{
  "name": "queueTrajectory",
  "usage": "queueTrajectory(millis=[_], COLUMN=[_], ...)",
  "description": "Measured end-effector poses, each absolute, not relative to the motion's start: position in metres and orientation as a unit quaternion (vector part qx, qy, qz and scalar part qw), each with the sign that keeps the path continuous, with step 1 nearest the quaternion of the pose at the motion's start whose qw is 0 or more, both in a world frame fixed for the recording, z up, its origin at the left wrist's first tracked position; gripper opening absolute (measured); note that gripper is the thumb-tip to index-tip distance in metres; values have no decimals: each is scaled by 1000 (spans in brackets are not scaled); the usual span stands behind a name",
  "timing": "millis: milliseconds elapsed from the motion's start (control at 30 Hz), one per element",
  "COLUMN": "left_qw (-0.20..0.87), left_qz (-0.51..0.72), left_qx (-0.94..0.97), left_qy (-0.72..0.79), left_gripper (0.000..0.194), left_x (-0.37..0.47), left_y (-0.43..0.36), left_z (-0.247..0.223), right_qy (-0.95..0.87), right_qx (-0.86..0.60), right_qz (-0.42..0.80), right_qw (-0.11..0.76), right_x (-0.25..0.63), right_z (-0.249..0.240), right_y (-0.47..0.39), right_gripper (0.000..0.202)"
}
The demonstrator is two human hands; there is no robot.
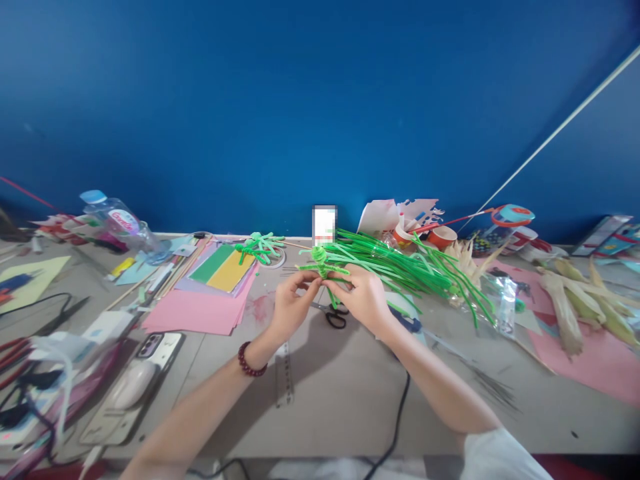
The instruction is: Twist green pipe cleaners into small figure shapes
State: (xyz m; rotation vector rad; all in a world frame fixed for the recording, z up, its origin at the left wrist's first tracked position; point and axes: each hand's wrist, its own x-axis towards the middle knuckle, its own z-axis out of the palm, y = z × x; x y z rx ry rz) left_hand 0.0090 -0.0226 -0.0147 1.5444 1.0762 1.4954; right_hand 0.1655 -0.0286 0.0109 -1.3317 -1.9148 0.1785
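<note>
A small green pipe-cleaner figure (321, 261) with a coiled top and several stems sticking out is held up over the middle of the table. My left hand (294, 300) pinches its left side between thumb and fingers. On the other side my right hand (364, 299) grips it too, fingers closed round the stems. Black-handled scissors (335, 319) lie on the table just beneath. Behind and to the right spreads a large bundle of green pipe cleaners (400, 261). Another green pipe-cleaner piece (260, 248) rests at the back left.
Pink sheets (195, 312), a phone (133, 387), a power strip (37, 407) and a tilted plastic bottle (117, 217) are on the left. A clear ruler (285, 380) lies near my left forearm. Corn husks (583, 300) are at right; a black cable (400, 413) crosses the front edge.
</note>
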Motion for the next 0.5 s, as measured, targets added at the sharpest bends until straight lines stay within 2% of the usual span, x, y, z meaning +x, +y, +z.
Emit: queueTrajectory(millis=[267, 500], left_qw=[465, 514], left_qz=[554, 589], left_qx=[553, 507], left_qy=[413, 364], left_gripper=[16, 18], left_x=[6, 14], left_y=[-26, -33], left_z=[1, -1], right_qy=[-700, -621], right_qx=[-502, -492], right_qz=[210, 404], right_qw=[463, 457], right_x=[167, 167], right_z=[16, 23], right_y=[-29, -37], right_gripper=[17, 20])
